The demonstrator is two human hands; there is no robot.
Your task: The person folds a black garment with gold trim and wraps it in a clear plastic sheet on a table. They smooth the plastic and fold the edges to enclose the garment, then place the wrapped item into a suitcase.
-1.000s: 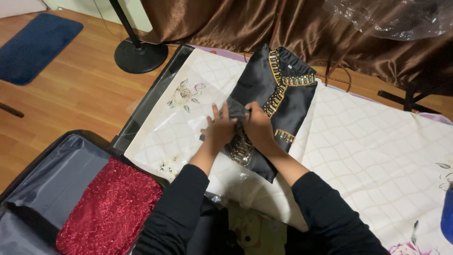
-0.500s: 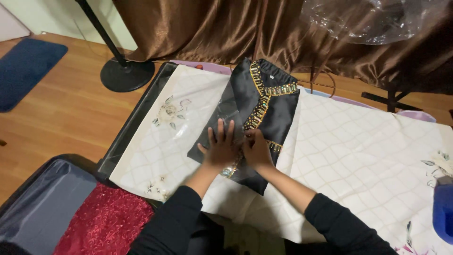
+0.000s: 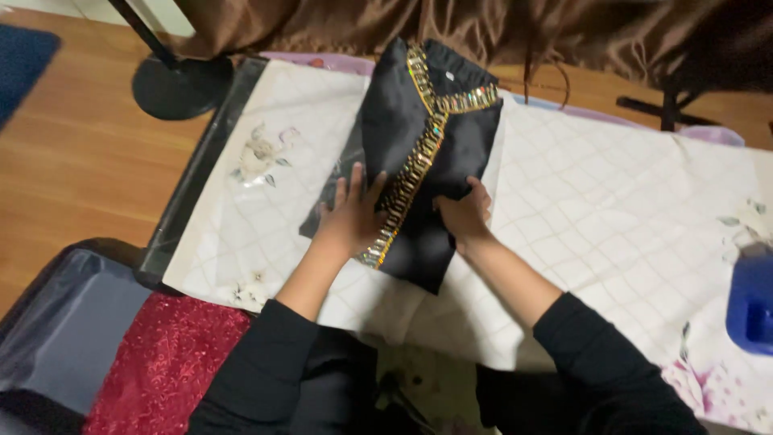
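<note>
Left hand [image 3: 352, 216] flat, fingers spread, pressing the near-left part of a folded black garment with a gold sequin trim [image 3: 419, 137]. Right hand [image 3: 465, 213] just beside, fingers curled and pinching the black fabric near the fold. Half a second ago both pressed close together over the trim; now set a little apart, one on each side of the gold band, so probably smoothing the fold. Garment lying on a white quilted bedspread with pale flowers [image 3: 612, 209], toward its far-left side. Near left, a red sparkly cloth [image 3: 161, 362] in an open dark suitcase [image 3: 72, 322]; far left, a round black stand base [image 3: 181, 84] on the wooden floor [image 3: 72, 161].
</note>
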